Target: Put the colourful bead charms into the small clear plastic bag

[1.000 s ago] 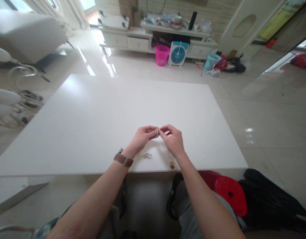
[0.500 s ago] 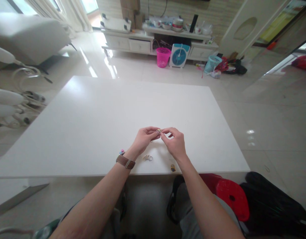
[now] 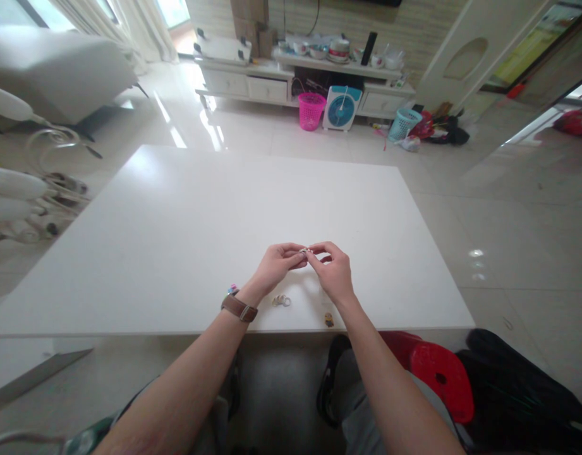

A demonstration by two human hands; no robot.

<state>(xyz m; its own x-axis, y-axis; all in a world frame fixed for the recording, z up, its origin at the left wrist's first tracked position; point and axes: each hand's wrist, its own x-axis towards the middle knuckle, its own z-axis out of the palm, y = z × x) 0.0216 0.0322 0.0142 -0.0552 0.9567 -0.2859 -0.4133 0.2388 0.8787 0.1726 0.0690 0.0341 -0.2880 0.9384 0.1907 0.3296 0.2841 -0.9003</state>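
Observation:
Above the front part of the white table (image 3: 215,221), my left hand (image 3: 277,265) and my right hand (image 3: 332,268) meet at the fingertips. Both pinch one small, light-coloured ring-like piece (image 3: 306,251), mostly hidden by the fingers. Below my left hand, several small rings (image 3: 282,301) lie together on the table. A small yellow and dark figure piece (image 3: 328,319) lies near the front edge, beside my right forearm. My left wrist wears a brown band (image 3: 239,308) with a small pink and blue piece next to it.
A red stool (image 3: 442,376) and a black bag (image 3: 522,392) stand past the table's front edge at right. Beyond the table are a pink basket (image 3: 311,112), a blue and white fan (image 3: 342,109) and a low cabinet (image 3: 224,81).
The fingertips have shifted slightly around the small piece, which now appears turned and more covered. The rings and the yellow piece on the table have not moved.

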